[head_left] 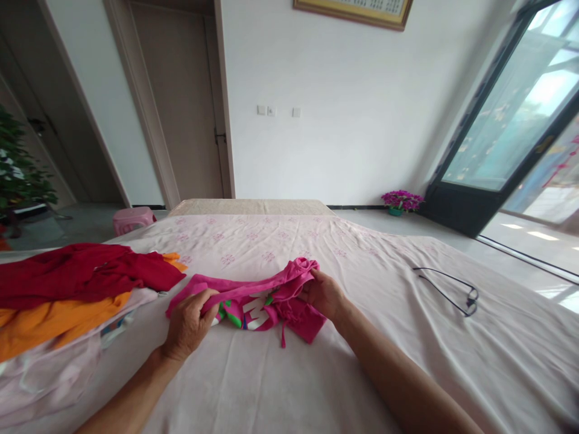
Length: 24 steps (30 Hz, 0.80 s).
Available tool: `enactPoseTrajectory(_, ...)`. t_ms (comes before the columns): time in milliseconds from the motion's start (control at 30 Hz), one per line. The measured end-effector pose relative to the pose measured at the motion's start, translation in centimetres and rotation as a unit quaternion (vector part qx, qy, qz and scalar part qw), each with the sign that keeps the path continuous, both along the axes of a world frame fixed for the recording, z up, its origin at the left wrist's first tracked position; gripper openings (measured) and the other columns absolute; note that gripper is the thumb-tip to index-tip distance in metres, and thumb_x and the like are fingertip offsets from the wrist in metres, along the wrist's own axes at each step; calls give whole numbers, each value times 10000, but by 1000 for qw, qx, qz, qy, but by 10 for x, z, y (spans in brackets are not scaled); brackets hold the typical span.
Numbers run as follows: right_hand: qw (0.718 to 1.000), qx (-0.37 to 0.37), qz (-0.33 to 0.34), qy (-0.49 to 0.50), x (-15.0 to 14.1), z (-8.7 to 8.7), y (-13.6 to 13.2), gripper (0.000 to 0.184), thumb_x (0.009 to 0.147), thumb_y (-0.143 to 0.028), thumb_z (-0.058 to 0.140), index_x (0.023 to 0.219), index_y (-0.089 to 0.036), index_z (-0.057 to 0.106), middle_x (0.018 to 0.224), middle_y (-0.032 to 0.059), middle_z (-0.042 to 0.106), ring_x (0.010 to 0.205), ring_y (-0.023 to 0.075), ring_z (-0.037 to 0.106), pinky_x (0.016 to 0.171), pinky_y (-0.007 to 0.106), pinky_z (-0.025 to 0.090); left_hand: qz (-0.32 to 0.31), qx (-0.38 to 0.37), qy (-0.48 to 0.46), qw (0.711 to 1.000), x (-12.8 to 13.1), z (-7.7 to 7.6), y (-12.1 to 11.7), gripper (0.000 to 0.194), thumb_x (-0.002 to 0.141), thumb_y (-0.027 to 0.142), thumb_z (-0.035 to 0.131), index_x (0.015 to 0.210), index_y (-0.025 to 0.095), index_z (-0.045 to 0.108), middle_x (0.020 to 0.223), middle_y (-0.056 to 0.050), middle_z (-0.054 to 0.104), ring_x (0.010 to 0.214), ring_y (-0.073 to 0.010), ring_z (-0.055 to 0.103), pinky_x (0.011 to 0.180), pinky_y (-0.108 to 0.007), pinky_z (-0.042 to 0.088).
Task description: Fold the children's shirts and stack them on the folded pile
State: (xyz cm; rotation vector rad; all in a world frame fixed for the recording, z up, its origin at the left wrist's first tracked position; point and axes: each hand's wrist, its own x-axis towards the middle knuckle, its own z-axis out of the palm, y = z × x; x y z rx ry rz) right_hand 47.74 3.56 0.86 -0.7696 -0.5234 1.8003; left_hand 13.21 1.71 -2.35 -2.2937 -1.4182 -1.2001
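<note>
A bright pink garment (253,289) with white lettering, green patches and a drawstring lies bunched before me on the sheet. Its exact kind cannot be made out. My left hand (190,320) is closed on the left part of its upper edge, thumb on top. At the other end, my right hand (323,293) grips the bunched cloth, and some of those fingers are hidden behind the fabric. Between the hands the upper edge is drawn into a long fold. The lower right corner and the cord rest on the sheet.
To the left lies a heap of clothes, with a red garment (85,271) over an orange one (67,322). Black-framed glasses (470,298) rest at the right on the pale flowered sheet (389,355). Beyond stand a pink stool (134,220) and purple flowers (401,201).
</note>
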Motion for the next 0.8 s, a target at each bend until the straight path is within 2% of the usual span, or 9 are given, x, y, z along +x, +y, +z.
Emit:
enactPoseTrajectory(133,999,32,-15,8,2,0,1,165,896,-289,525,799,-184,607,685,28,697,654,178,674,726,320,551,21,-3,-12,1000,-2,-4,3,207,887,330,520,939,200,673,945,-49,760,872,-209,710,790,-276,529)
enactPoseTrajectory(400,999,42,-1,-34,0,9,-3,226,864,-396,615,804,-179,604,665,30,689,664,198,688,696,326,563,14,-19,-7,1000,2,0,0,208,888,312,526,988,215,680,959,-37,762,905,-197,711,815,-265,525)
enactPoseTrajectory(467,998,59,-3,-35,0,11,-5,200,820,-358,685,814,-176,603,687,22,697,666,189,690,702,315,566,15,-15,-4,1000,2,0,0,205,886,308,527,992,213,675,981,-42,761,912,-198,710,814,-267,527)
enactPoseTrajectory(533,995,84,-7,-46,2,14,-7,190,740,-239,760,815,-167,600,712,19,708,655,176,687,696,297,567,15,-8,-1,1000,1,-1,1,200,881,295,531,1000,209,667,1002,-47,758,922,-200,708,822,-272,526)
enactPoseTrajectory(633,992,100,-3,-81,2,14,-10,271,633,-73,785,816,-149,600,744,37,718,654,172,686,680,286,570,13,-12,6,1000,1,0,1,190,865,278,549,1002,211,661,1006,-45,753,942,-202,701,849,-279,518)
enactPoseTrajectory(700,991,88,-13,-98,1,11,-9,270,638,-70,776,823,-154,598,728,31,710,640,168,682,656,281,573,11,-25,11,1000,1,2,1,182,855,279,558,990,220,664,994,-37,752,931,-200,700,855,-282,514)
enactPoseTrajectory(800,990,63,-65,-108,0,1,-5,202,717,-166,752,829,-176,584,647,-9,670,558,138,646,563,245,554,11,-55,22,998,0,2,0,174,861,305,551,960,230,673,950,-24,757,860,-192,709,807,-274,521)
